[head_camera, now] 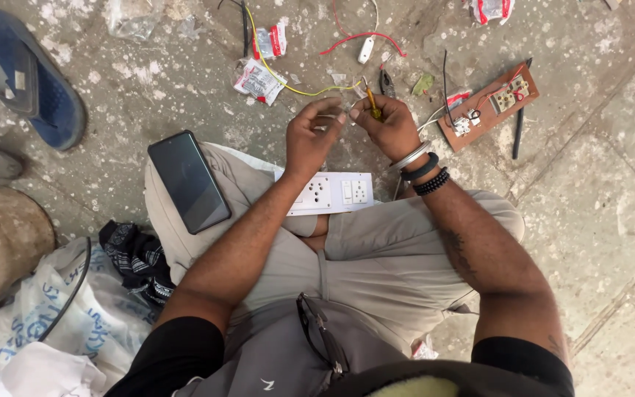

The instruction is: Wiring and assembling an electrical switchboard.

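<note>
Right hand [385, 126] pinches a yellow-handled tool [371, 103]; left hand [310, 136] pinches the wire [310, 91] end, above the lap. Wire looks light and floppy, so hold it close to the tip. White socket plate [330, 192] rests on the knees.

I am sitting cross-legged on a rough, paint-spattered grey concrete floor [597, 184], an improvised spot for electrical repair rather than a proper workshop. Across its far edge lie loose red and yellow wires [295, 87], small torn red-and-white plastic packets [259, 79], a brown wooden board fitted with switch parts [488, 106] and a white plastic switch-and-socket plate [330, 192] on my lap. A worn blue rubber sandal [27, 73] sits at the far left corner, and crumpled white woven sacks [45, 323] at the near left.
</note>
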